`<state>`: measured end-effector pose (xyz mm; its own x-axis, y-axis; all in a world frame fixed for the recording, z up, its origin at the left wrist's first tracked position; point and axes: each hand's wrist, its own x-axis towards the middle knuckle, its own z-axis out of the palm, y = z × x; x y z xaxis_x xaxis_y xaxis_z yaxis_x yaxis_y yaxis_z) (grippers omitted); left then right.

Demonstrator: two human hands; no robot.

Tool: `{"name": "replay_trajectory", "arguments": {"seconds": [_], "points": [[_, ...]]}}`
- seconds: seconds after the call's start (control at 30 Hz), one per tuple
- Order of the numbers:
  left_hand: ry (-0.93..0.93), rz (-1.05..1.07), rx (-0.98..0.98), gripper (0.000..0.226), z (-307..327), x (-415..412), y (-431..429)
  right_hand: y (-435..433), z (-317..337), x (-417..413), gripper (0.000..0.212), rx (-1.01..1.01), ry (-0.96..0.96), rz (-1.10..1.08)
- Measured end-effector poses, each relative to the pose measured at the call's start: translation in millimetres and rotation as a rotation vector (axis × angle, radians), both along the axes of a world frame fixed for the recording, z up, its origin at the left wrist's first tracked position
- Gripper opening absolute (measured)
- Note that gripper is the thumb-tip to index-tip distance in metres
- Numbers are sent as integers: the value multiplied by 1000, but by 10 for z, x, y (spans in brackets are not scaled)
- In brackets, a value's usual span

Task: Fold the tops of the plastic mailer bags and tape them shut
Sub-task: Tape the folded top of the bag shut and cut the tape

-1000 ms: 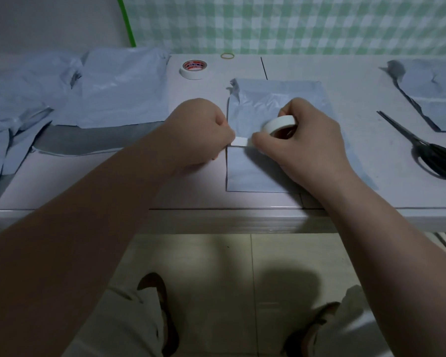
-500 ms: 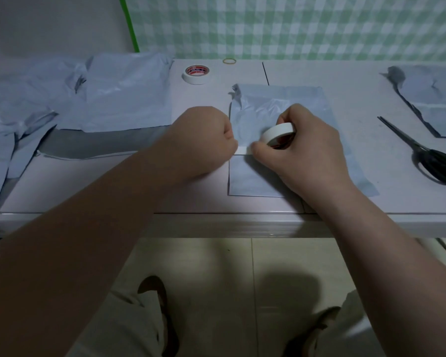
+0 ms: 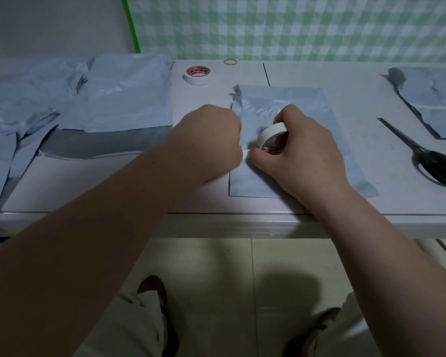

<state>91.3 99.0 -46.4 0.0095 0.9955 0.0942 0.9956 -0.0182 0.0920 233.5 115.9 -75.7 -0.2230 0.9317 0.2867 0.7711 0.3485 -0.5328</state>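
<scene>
White table (image 3: 319, 73). Grey mailer bag (image 3: 307, 99) lies flat at front centre, top crumpled. Left hand (image 3: 209, 143) at the bag's left edge, fingers curled, pinching tape strip (image 3: 245, 152). Right hand (image 3: 307, 155) on the bag, grasping tilted tape roll (image 3: 269, 134).

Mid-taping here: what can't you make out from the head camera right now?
Head view:
- Hidden: left hand fingertips, behind its knuckles; its grip on the tape end is unclear.
- Hidden: mailer bag fold, under both hands.
- Too small: tape roll label, in the right hand.
- Cut off: scissors handles, right edge.
</scene>
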Motion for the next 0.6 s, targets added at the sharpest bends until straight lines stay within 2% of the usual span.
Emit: {"name": "replay_trajectory", "arguments": {"seconds": [0.1,0.17,0.23,0.3,0.37,0.43,0.5,0.6], "points": [[55,68,-44,23,27,-63,41,5,12,-3,38,-15,-13,5],[38,93,-43,16,45,-124,28,7,21,1,38,-20,-13,6],[18,117,51,5,21,-178,-47,6,24,0,39,-18,-15,4],[-20,93,228,20,-61,-158,-179,7,22,-2,39,-14,-23,4],[-100,-42,349,30,-138,-36,-315,8,17,-5,39,-11,-23,6],[-89,-128,280,31,-243,116,-412,4,21,-6,39,-3,-6,7],[-35,-108,216,30,-364,217,-475,1,19,-5,40,4,5,9],[19,-68,186,48,-490,206,-555,7,9,-2,42,0,12,25]]}}
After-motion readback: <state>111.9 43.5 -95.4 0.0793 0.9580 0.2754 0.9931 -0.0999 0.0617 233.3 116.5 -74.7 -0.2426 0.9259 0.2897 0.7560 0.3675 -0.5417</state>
